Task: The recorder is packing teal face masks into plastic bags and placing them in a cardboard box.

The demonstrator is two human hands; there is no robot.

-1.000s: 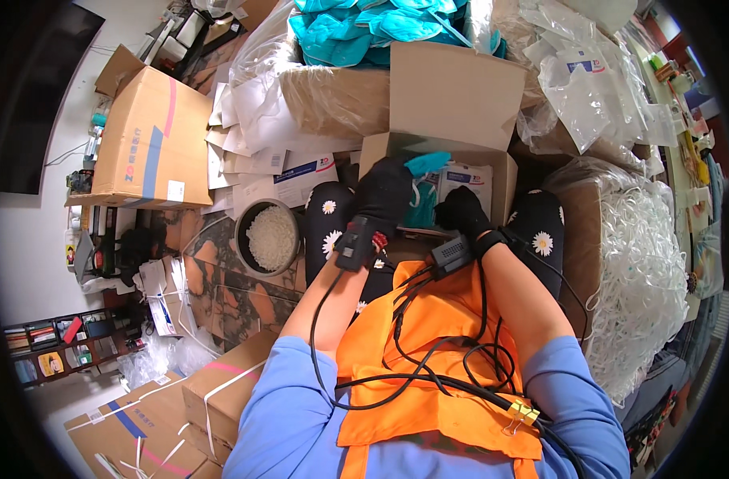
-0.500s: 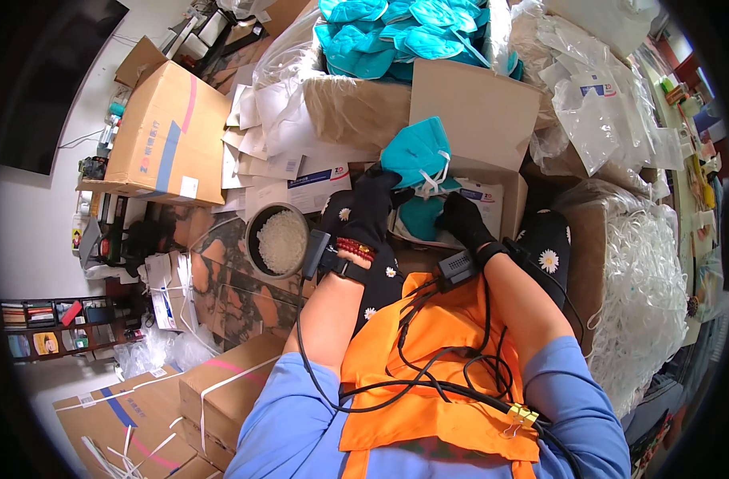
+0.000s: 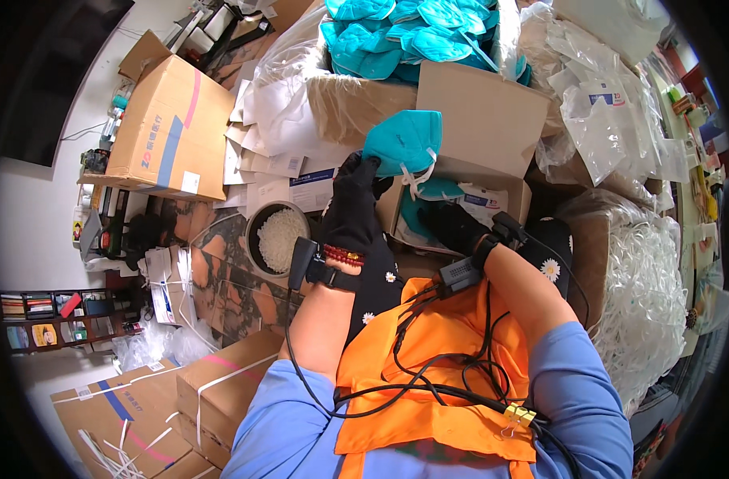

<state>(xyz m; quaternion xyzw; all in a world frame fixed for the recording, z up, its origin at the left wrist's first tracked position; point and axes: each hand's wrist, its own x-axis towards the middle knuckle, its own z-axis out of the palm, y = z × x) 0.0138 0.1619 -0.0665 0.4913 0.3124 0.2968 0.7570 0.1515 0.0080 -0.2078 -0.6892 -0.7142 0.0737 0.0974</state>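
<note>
My left hand (image 3: 355, 195), in a black glove, is closed on the lower left edge of a teal face mask (image 3: 404, 142) with white ear loops. The mask is raised above the left part of an open cardboard box (image 3: 480, 120). Inside that box lie more teal masks (image 3: 440, 190) and a white printed packet (image 3: 486, 203). My right hand (image 3: 454, 227), also gloved in black, reaches into the box. Its fingers are stretched over the masks there, and the fingertips are partly lost against the dark glove.
Beyond the box stands a plastic-lined carton heaped with teal masks (image 3: 412, 40). A round bowl of white pieces (image 3: 280, 239) is at the left, near a large carton (image 3: 169, 128). White strands fill a bag-lined box (image 3: 640, 295) at the right. Cables (image 3: 428, 387) cross my orange apron.
My left hand has lifted the teal mask up and to the left, away from the box. My right hand has shifted slightly left and down over the masks inside.
</note>
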